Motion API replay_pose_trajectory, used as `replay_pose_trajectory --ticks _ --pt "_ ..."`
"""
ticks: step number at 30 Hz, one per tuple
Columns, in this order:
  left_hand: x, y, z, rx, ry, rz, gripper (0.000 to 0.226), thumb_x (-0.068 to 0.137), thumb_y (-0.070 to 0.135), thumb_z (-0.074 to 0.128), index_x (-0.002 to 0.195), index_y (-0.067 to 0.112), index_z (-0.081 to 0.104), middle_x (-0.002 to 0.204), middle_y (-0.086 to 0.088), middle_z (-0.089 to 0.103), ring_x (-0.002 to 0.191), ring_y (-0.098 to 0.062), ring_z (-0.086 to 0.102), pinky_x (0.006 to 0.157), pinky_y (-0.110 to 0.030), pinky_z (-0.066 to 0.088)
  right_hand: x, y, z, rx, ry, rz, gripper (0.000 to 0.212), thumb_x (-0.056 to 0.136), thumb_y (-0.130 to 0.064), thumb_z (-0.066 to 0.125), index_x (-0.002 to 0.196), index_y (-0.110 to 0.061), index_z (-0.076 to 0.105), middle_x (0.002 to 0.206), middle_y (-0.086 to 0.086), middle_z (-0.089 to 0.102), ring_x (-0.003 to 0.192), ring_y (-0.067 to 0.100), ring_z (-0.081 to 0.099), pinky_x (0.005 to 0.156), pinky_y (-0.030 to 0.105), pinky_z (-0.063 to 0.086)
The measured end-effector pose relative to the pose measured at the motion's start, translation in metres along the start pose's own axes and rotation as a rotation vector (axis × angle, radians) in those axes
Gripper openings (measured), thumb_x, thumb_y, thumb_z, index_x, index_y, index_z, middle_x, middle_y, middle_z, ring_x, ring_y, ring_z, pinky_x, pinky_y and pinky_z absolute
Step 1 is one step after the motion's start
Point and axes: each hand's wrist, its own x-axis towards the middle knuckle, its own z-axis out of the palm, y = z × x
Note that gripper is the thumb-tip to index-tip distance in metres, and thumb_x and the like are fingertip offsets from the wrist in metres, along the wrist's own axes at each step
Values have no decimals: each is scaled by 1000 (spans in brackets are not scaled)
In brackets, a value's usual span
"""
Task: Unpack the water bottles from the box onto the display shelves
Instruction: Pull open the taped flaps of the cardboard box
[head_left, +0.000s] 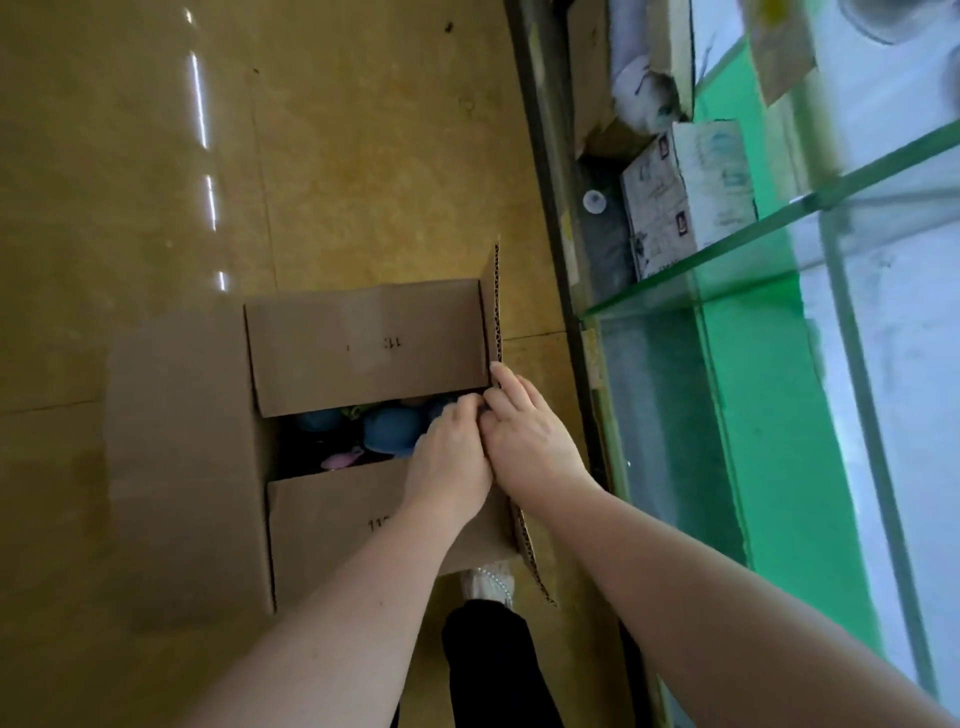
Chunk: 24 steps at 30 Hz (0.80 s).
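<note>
Both hands, left hand (451, 447) and right hand (524, 431) | grips curled, seemingly pinching something unclear | corrugated cardboard box (363, 348)

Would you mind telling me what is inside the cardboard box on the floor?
Through the gap in the cardboard box, blue rounded items and something pink show. The flaps and both hands, left hand and right hand, cover the rest.

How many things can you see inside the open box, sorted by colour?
Blue rounded items: 2 clearly seen, a third maybe behind the left hand
Pink item: 1
Green-yellow bit: 1
Total: 4 visible in the box
</note>
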Motion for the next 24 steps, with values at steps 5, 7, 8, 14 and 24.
replay_pose_trajectory --ticks 5,7,8,14,24 --pt "21 27 30 104 -37 177 44 97 19 40 140 18 33 142 -3 39 128 -23 39 105 -37 35 -14 43 14 7 93 244 35 86 -13 59 119 -1 60 129 18 54 139 36 29 115 45 17" --pt "28 31 42 140 -34 216 43 98 20 36 141 18 33 144 -2 37 130 -22 37 106 -36 33 -17 58 27 34 16 320 40 96 -14 39 136 -5 42 145 15 35 145 31 9 118 44 2" --pt "30 31 47 148 -37 224 43 98 20 35 141 18 33 145 -1 36 132 -21 35 107 -36 32 -17 65 33 46 -17 356 41 99 -14 33 140 -9 35 149 12 29 146 29 3 118 44 -2" --pt "39 17 64 193 -81 228 45 98 21 36 143 19 30 148 1 32 137 -18 29 111 -34 28 -5 85 64 116 -118 433 46 99 -14 31 145 -15 25 153 9 23 144 28 9 117 43 5" --pt "39 -14 33 276 -39 125 47 95 18 43 141 18 31 145 -1 35 129 -24 35 104 -34 29 30 36 49 214 -76 265 48 97 -22 39 143 -14 28 151 7 26 144 24 10 116 38 9"
